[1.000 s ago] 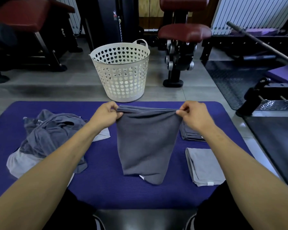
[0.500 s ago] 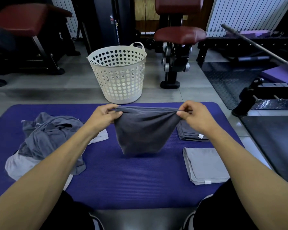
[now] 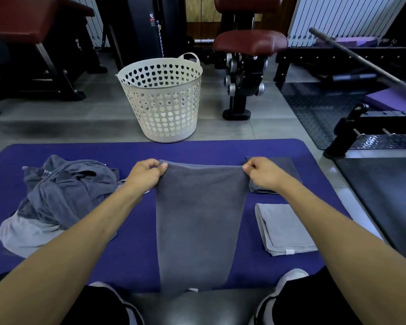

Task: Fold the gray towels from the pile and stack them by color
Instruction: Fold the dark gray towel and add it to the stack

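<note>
A dark gray towel (image 3: pixel 197 219) hangs stretched lengthwise over the middle of the blue mat (image 3: pixel 131 249). My left hand (image 3: pixel 145 173) pinches its top left corner and my right hand (image 3: pixel 263 173) pinches its top right corner. Its lower end reaches the mat's near edge. A crumpled pile of dark and light gray towels (image 3: pixel 61 193) lies on the left of the mat. A folded dark gray stack (image 3: pixel 288 170) sits at the right, partly behind my right hand. A folded light gray towel (image 3: pixel 284 228) lies nearer to me on the right.
A white perforated laundry basket (image 3: pixel 162 102) stands on the floor beyond the mat. Gym benches and machines (image 3: pixel 246 66) line the back. A barbell (image 3: pixel 361 59) and black rubber flooring (image 3: pixel 384 207) are at the right. My knees are at the bottom edge.
The towel was bunched up and lifted half a second ago; now it hangs out at full length, lower over the mat. Both hands keep hold of the corners and have come down.
</note>
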{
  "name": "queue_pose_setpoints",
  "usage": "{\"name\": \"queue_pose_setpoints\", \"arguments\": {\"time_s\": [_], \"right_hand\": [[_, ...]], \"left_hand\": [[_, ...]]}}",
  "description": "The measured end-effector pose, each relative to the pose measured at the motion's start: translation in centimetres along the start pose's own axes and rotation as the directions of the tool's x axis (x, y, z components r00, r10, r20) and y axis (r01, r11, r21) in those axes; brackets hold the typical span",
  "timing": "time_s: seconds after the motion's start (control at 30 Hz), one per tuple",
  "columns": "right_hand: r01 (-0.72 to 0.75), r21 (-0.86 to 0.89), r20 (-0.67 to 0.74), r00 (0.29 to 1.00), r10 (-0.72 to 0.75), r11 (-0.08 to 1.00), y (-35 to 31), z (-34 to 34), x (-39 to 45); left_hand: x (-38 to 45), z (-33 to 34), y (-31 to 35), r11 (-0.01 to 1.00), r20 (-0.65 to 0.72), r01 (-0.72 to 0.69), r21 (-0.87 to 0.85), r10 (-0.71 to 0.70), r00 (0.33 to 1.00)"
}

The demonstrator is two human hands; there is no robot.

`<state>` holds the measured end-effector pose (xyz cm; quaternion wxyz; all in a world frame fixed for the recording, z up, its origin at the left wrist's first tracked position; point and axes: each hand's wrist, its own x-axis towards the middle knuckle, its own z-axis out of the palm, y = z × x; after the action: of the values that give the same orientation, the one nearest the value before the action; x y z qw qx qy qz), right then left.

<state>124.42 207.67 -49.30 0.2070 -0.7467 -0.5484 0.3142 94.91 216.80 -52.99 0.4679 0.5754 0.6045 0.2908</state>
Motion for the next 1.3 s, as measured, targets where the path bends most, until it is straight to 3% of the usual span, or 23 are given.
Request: {"name": "queue_pose_setpoints", "arguments": {"time_s": [0.13, 0.27, 0.37, 0.47, 0.57, 0.73, 0.9, 1.07, 1.13, 1.3], "right_hand": [[0.008, -0.047, -0.132, 0.991, -0.014, 0.999, -0.9, -0.2, 3.5], [0.138, 0.069, -0.395, 0.913, -0.1, 0.988, -1.9, -1.4, 4.8], [0.28, 0.081, -0.47, 0.857, -0.212, 0.956, -1.4, -1.1, 4.2], [0.301, 0.09, -0.41, 0.88, -0.24, 0.949, 0.8, 0.9, 3.5], [0.249, 0.105, -0.319, 0.925, -0.204, 0.963, 3.9, 4.1, 2.4], [0.105, 0.198, -0.228, 0.972, -0.059, 0.975, 9.3, 11.2, -1.6], [-0.052, 0.212, -0.092, 0.993, 0.073, 0.976, 12.0, 16.1, -6.1], [-0.131, 0.154, 0.03, 0.991, 0.128, 0.979, 13.1, 18.2, -7.7], [-0.158, 0.153, 0.047, 0.987, 0.152, 0.975, 13.3, 18.7, -7.3], [-0.193, 0.17, 0.013, 0.981, 0.193, 0.966, 12.8, 19.4, -3.4]], "left_hand": [[2.6, 1.8, 0.7, 0.999, -0.112, -0.012, 0.031, 0.015, 0.994], [3.9, 2.0, 4.9, 0.971, -0.212, -0.235, -0.05, 0.22, 0.952], [3.9, 1.9, 5.4, 0.934, -0.196, -0.357, -0.008, 0.348, 0.917], [3.4, 2.5, 2.7, 0.929, -0.131, -0.363, 0.077, 0.37, 0.92], [2.2, 3.5, -2.4, 0.951, -0.066, -0.286, 0.12, 0.295, 0.953], [-2.4, 5.6, -11.4, 0.988, 0.1, -0.047, 0.147, 0.033, 0.994], [-5.5, 5.7, -16.9, 0.976, 0.155, 0.102, 0.191, -0.133, 0.979], [-7.1, 4.9, -18.8, 0.944, 0.281, 0.257, 0.206, -0.308, 0.909], [-7.0, 5.1, -19.3, 0.934, 0.272, 0.287, 0.214, -0.339, 0.9], [-4.0, 6.1, -19.6, 0.95, 0.11, 0.269, 0.16, -0.288, 0.951]]}}
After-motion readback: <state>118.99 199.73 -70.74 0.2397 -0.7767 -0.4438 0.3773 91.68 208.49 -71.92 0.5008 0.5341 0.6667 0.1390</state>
